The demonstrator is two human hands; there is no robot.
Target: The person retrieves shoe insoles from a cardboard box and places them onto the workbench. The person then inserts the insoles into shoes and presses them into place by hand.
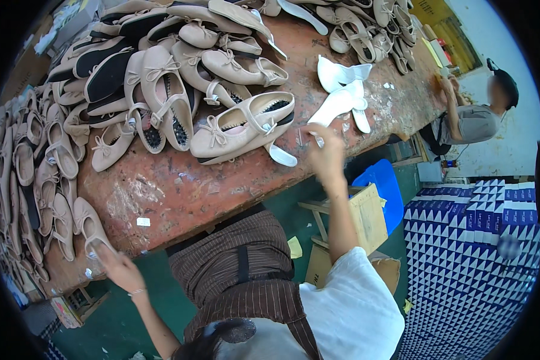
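My left hand (121,273) is at the table's near left edge, its fingers at the heel end of a beige ballerina shoe (89,221) with a strap; they seem closed on it. My right hand (328,157) is smeared by motion at the table's front edge. Its fingers are over the lower end of a white insole (333,107), and whether they grip it cannot be made out. Another white insole (282,156) sticks out from under a pair of beige shoes with bows (243,127), just left of that hand.
A big heap of beige shoes (162,78) covers the table's far left, with more shoes (366,27) at the far right. Below the worn red tabletop (180,204) stand a wooden stool (366,219) and a blue bin (382,192). Stacked shoeboxes (468,270) and another person (477,120) are at right.
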